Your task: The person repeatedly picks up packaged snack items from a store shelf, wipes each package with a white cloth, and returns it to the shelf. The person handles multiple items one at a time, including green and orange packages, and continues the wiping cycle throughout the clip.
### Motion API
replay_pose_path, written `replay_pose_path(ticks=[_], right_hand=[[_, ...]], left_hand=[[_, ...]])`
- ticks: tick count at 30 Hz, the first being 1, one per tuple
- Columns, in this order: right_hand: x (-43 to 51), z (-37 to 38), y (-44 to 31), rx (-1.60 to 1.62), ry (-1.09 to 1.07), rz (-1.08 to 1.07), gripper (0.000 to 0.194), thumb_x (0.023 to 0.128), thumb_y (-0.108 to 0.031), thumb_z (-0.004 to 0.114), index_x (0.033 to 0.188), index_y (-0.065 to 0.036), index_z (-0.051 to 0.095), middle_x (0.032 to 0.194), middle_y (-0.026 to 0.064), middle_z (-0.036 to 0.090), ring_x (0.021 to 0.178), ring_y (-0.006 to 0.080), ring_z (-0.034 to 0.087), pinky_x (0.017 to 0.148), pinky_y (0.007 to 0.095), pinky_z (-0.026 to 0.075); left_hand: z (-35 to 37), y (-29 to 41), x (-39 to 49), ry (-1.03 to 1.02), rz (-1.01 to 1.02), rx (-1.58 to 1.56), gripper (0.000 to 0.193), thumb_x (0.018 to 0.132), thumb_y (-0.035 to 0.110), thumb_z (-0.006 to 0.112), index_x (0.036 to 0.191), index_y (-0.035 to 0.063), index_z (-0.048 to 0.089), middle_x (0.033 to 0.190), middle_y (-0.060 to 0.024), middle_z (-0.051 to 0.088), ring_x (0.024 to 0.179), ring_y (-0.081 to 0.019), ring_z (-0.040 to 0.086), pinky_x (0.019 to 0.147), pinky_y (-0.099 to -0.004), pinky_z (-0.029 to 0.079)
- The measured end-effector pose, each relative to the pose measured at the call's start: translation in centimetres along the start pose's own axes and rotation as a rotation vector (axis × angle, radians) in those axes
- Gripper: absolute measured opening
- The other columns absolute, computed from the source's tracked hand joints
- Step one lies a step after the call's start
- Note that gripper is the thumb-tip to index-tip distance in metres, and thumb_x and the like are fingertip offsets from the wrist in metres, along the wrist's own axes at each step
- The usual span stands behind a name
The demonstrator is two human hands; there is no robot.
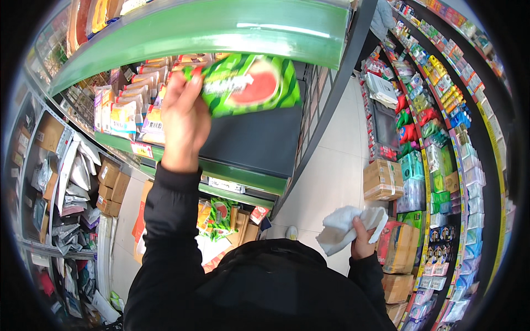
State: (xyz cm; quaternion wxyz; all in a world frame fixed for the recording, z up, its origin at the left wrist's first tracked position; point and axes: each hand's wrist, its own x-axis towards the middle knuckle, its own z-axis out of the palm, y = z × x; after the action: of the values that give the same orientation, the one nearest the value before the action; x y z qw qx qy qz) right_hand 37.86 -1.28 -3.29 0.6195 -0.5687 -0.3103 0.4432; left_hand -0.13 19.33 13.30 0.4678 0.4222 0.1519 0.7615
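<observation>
My left hand (186, 111) pinches one end of a green packet (252, 85) with a watermelon picture, blurred by motion. It is held over the dark shelf board (252, 138), beneath a green upper shelf edge (215, 37). Left of that hand stand rows of small wrapped snack packs (124, 113) on the same shelf. Low on my right, my right hand (363, 240) grips a crumpled white cloth (345, 227) away from the shelf. More packets with the watermelon print (222, 213) lie below the shelf, in front of my body.
A wire side panel and dark post (327, 111) bound the shelf on its right. Cardboard boxes (383, 180) and packed shelves of household goods (439, 124) line the aisle's right side. Parcels (78, 178) fill a rack at left. Another person (381, 20) stands at the far top.
</observation>
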Motion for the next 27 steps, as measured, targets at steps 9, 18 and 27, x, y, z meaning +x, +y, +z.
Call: replay_pose_path(ticks=[9, 18, 27], right_hand=[[-2.0, 7.9, -5.1, 0.224, -0.557, -0.058, 0.042, 0.089, -0.014, 0.055, 0.128, 0.000, 0.043, 0.125, 0.0115, 0.052, 0.113, 0.0234, 0.052, 0.098, 0.0371, 0.040], [0.6, 9.1, -5.5, -0.361, -0.745, -0.379, 0.020, 0.088, -0.013, 0.062, 0.104, -0.002, 0.060, 0.096, 0.0065, 0.063, 0.088, 0.0162, 0.060, 0.076, 0.0295, 0.048], [2.5, 3.8, -3.8, 0.063, -0.755, -0.009, 0.019, 0.094, -0.019, 0.054, 0.104, -0.003, 0.059, 0.096, 0.0014, 0.061, 0.088, 0.0083, 0.056, 0.076, 0.0240, 0.046]], left_hand=[[1.4, 1.5, -15.9, 0.022, -0.343, 0.039, 0.017, 0.091, 0.006, 0.053, 0.108, 0.0027, 0.052, 0.111, -0.0118, 0.061, 0.102, -0.0217, 0.059, 0.092, -0.0360, 0.044], [3.3, -1.3, -22.0, 0.072, -0.540, -0.148, 0.013, 0.087, 0.001, 0.060, 0.100, 0.0037, 0.055, 0.105, -0.0094, 0.063, 0.094, -0.0147, 0.059, 0.087, -0.0307, 0.047], [7.9, -5.4, -26.4, 0.193, -0.455, -0.173, 0.004, 0.086, 0.005, 0.063, 0.089, 0.0060, 0.062, 0.105, -0.0081, 0.061, 0.096, -0.0160, 0.057, 0.090, -0.0314, 0.043]])
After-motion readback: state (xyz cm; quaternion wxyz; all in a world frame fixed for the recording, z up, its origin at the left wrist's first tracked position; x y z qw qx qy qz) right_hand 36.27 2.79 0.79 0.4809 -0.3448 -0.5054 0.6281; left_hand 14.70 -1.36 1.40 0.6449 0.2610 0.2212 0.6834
